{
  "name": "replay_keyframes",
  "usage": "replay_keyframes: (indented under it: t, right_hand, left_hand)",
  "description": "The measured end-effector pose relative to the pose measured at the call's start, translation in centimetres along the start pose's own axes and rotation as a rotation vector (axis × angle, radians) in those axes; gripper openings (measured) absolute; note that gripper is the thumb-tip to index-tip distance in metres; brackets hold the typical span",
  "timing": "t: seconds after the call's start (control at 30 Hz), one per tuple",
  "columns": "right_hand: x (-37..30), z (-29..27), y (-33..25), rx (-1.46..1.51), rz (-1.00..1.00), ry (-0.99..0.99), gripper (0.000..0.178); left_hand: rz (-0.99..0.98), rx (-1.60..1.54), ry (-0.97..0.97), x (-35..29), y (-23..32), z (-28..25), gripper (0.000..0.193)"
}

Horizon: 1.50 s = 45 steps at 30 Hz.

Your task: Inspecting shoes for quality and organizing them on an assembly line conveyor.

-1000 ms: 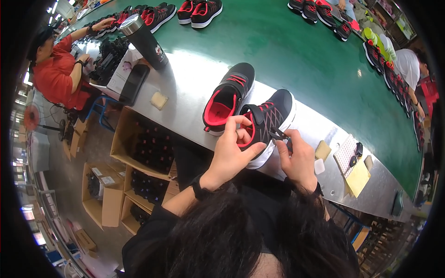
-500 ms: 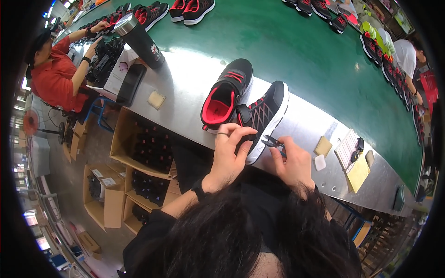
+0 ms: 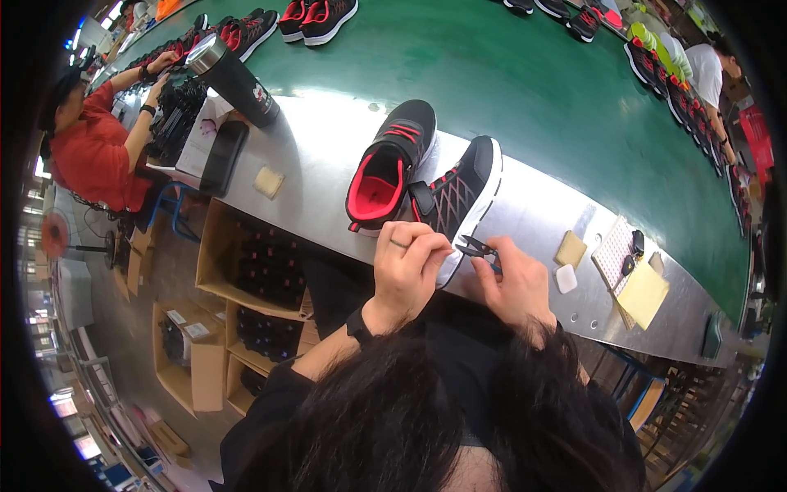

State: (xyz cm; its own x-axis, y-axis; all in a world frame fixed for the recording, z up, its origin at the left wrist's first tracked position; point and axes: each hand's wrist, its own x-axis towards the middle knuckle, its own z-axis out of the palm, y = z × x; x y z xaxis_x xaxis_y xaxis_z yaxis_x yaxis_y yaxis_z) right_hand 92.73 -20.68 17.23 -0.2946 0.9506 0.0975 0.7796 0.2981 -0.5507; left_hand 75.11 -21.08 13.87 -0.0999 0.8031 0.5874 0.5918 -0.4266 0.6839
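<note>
A black shoe with red trim [image 3: 463,189] lies tilted on the metal table edge, its white sole facing right. My left hand [image 3: 406,266], a ring on one finger, is at the heel end with thumb and forefinger pinched together. Whatever the pinch holds is too small to make out. My right hand [image 3: 518,283] grips small black thread snips [image 3: 477,249], their blades pointing at the left fingertips. To the left stands the matching shoe [image 3: 392,168], upright, its red lining showing. The heel of the tilted shoe is partly covered by my left hand.
On the left are a black tumbler [image 3: 238,86], a black case [image 3: 223,160] and a yellowish pad [image 3: 268,182]. Right of my hands lie a sponge block [image 3: 570,248], a white piece [image 3: 566,279] and yellow paper [image 3: 642,293]. Cartons [image 3: 209,365] stand below. A co-worker [image 3: 94,152] sits left.
My left thumb and forefinger have closed from apart into a pinch, beside the snips' blades. The snips stay in my right hand. The whole view has shifted slightly.
</note>
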Motion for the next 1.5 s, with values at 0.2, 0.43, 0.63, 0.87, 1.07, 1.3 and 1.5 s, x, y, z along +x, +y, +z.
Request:
replay_keyframes:
  t: [0.2,0.43,0.63,0.87,1.07,1.3,1.5]
  right_hand:
    - [0.1,0.2,0.1,0.063,-0.025,-0.045,0.022]
    - [0.0,0.6,0.1,-0.002,-0.033,0.010,0.020]
    - [-0.3,0.1,-0.4,-0.102,-0.071,-0.005,0.015]
    - [-0.1,0.2,0.2,-0.075,-0.126,0.045,0.014]
    - [0.6,-1.1,3.4,0.038,0.106,0.106,0.022]
    - [1.8,-2.9,7.8,-0.281,0.130,0.090,0.037]
    - [2.4,-1.4,4.9,-0.027,0.154,0.068,0.050]
  left_hand:
    - [0.261,0.117,0.048,-0.8,-1.0,0.4,0.021]
    - [0.343,0.094,0.014,-0.7,-1.4,0.4,0.019]
    - [0.376,0.088,0.007,-0.7,-1.4,0.6,0.018]
    - [0.358,0.105,0.020,-0.4,-0.8,-0.1,0.019]
    - [0.173,0.166,0.176,-0.3,-1.3,-5.6,0.014]
    - [-0.395,0.988,0.242,-0.1,-4.0,-11.4,0.036]
    - [-0.084,0.508,-0.009,0.3,-1.2,-9.1,0.040]
